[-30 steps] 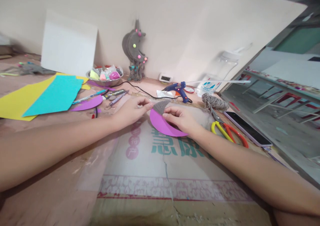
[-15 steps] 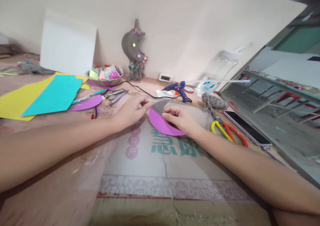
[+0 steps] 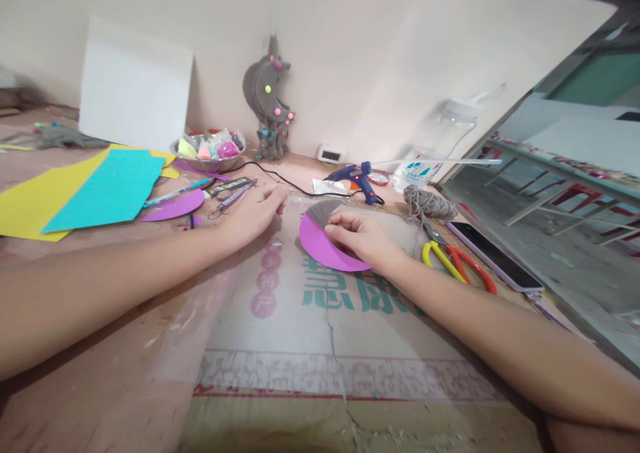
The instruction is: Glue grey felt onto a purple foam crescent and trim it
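A purple paper piece (image 3: pixel 323 247) with a rounded edge lies over the printed sheet in front of me. Grey yarn (image 3: pixel 323 211) covers its upper part in close strands. My right hand (image 3: pixel 357 234) grips the piece at its right side, thumb and fingers pinched at the border of the yarn. Left of the piece and apart from it is my left hand (image 3: pixel 257 213), its fingers curled together; whatever they may hold is hidden. A ball of grey yarn (image 3: pixel 429 203) sits beyond my right hand, beside scissors (image 3: pixel 457 263) with yellow and orange handles.
A blue glue gun (image 3: pixel 360 178) lies at the back near a small digital clock (image 3: pixel 331 154). Yellow paper (image 3: pixel 47 189), turquoise paper (image 3: pixel 107 189), pens (image 3: pixel 235 196) and a bowl of clay packets (image 3: pixel 210 163) are on the left. A phone (image 3: pixel 495 256) rests at the right edge.
My left hand has moved left, away from the edge of the purple piece. The right hand and the piece have stayed almost in place.
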Motion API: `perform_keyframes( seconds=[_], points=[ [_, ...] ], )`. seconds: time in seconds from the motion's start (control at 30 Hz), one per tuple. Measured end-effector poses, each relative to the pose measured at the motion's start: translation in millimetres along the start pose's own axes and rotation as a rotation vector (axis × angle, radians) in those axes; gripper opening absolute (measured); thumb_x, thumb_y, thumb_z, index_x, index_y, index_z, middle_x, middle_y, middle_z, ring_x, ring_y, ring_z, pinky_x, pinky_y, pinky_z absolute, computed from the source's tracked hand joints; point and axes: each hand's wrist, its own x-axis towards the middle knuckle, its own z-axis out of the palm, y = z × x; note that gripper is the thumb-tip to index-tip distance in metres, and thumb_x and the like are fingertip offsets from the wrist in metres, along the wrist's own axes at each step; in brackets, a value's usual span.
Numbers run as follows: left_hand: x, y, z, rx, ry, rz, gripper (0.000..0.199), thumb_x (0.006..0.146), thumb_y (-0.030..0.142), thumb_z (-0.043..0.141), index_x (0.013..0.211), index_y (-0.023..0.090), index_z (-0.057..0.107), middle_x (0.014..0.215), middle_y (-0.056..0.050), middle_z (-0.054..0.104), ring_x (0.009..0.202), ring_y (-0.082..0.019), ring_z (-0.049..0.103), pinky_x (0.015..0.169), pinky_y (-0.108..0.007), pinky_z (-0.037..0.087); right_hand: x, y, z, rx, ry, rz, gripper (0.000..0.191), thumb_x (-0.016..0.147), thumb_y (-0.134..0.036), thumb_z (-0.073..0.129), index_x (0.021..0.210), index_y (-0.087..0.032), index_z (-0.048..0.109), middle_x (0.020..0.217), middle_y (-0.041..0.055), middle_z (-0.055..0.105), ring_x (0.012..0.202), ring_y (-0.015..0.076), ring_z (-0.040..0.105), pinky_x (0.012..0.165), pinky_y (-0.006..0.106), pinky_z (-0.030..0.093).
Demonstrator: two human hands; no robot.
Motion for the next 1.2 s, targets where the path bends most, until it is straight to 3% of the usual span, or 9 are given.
perform_keyframes(
  seconds=[0.2, 0.43, 0.6, 0.83, 1.0, 1.2],
  points=[
    [-4.8, 11.2, 3.7, -0.011, -0.107, 0.046, 0.029, 0.087, 0.042, 0.051, 0.085, 0.017, 0.065, 0.09, -0.004, 0.068, 0.086, -0.018, 0.059, 0.076, -0.028, 0.044, -0.4, -1.0, 0.7, -0.016, 0.012, 0.004, 0.019, 0.072, -0.037, 0.063, 0.076, -0.018, 0.061, 0.065, -0.0021, 0.053, 0.056, 0.0108, 0.044, 0.055, 0.027, 0.035],
    [-6.7, 15.9, 1.4, 0.028, -0.121, 0.023, 0.028, 0.085, 0.041, 0.053, 0.076, 0.016, 0.062, 0.08, -0.002, 0.064, 0.078, -0.016, 0.058, 0.072, -0.029, 0.042, 0.4, 1.8, -0.3, -0.037, -0.002, -0.009, 0.024, 0.071, -0.041, 0.063, 0.076, -0.018, 0.06, 0.066, -0.0023, 0.053, 0.057, 0.0104, 0.044, 0.056, 0.026, 0.034],
    [-7.5, 18.7, 3.3, 0.113, -0.124, 0.107, 0.021, 0.089, 0.029, 0.048, 0.073, 0.016, 0.055, 0.077, 0.0, 0.059, 0.076, -0.014, 0.054, 0.072, -0.027, 0.04, 1.1, 2.0, 0.3, -0.047, -0.006, -0.015, 0.025, 0.072, -0.041, 0.062, 0.078, -0.017, 0.061, 0.066, -0.0026, 0.051, 0.057, 0.01, 0.042, 0.054, 0.025, 0.032],
    [-10.1, 22.3, 4.8, 0.142, -0.058, 0.114, 0.015, 0.09, 0.02, 0.044, 0.076, 0.018, 0.049, 0.078, 0.0, 0.052, 0.077, -0.014, 0.049, 0.073, -0.026, 0.039, 0.3, 0.0, 1.1, -0.028, 0.0, -0.007, 0.024, 0.073, -0.041, 0.062, 0.076, -0.017, 0.059, 0.059, -0.005, 0.045, 0.052, 0.0082, 0.036, 0.05, 0.024, 0.026],
    [-7.9, 17.1, 5.6, 0.086, -0.006, 0.059, 0.016, 0.091, 0.023, 0.04, 0.077, 0.02, 0.046, 0.076, 0.001, 0.049, 0.076, -0.015, 0.048, 0.072, -0.028, 0.038, 0.8, 1.5, 0.5, -0.012, 0.003, 0.002, 0.027, 0.072, -0.041, 0.063, 0.078, -0.016, 0.059, 0.059, -0.0055, 0.045, 0.05, 0.0074, 0.034, 0.049, 0.024, 0.023],
    [3.9, -6.2, 1.6, -0.018, 0.186, -0.091, 0.023, 0.09, 0.021, 0.037, 0.067, 0.021, 0.042, 0.072, -0.001, 0.048, 0.074, -0.016, 0.049, 0.071, -0.03, 0.039, -0.3, 1.5, 0.1, 0.006, 0.001, 0.016, 0.026, 0.073, -0.041, 0.063, 0.076, -0.016, 0.057, 0.057, -0.0062, 0.044, 0.049, 0.0066, 0.034, 0.048, 0.023, 0.021]
  ],
)
